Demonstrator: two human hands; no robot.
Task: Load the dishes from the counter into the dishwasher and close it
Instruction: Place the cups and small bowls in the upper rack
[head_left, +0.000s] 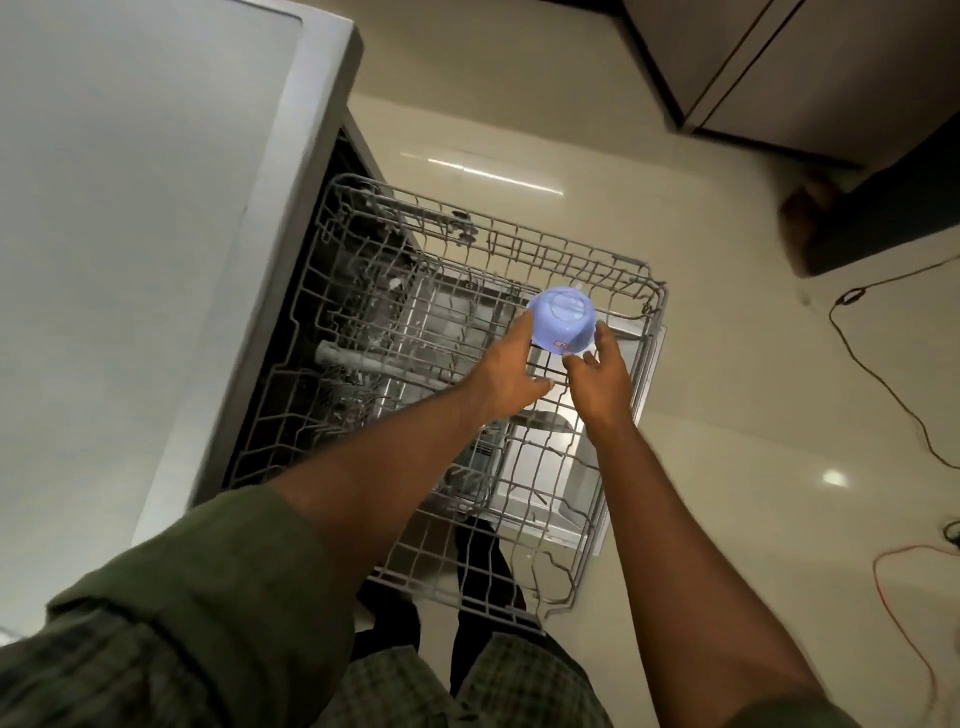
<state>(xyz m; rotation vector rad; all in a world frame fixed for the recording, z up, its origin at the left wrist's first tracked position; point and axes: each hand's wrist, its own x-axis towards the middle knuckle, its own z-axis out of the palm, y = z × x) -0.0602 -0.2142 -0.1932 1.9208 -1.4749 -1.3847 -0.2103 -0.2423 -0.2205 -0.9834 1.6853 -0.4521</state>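
While both arms reach out from the bottom of the frame, the scene reads as follows.
Bowl: a pale blue bowl (562, 318) sits upside down, base up, at the middle of the frame, over the far right part of the rack; a small red label shows on its near side.
Left hand: the left hand (511, 371) has its fingers stretched along the bowl's left side, touching it, thumb pointing right below the bowl.
Right hand: the right hand (597, 376) touches the bowl's right and near side with lightly bent fingers; a firm hold cannot be told.
Rack: a grey wire upper rack (524, 249) is pulled out of the dishwasher (270, 312).
Door: the open dishwasher door (545, 467) shows beneath the wires.
Floor: glossy cream tiles (727, 364), with a black cable (883, 384) and a red cable (893, 613) at right.
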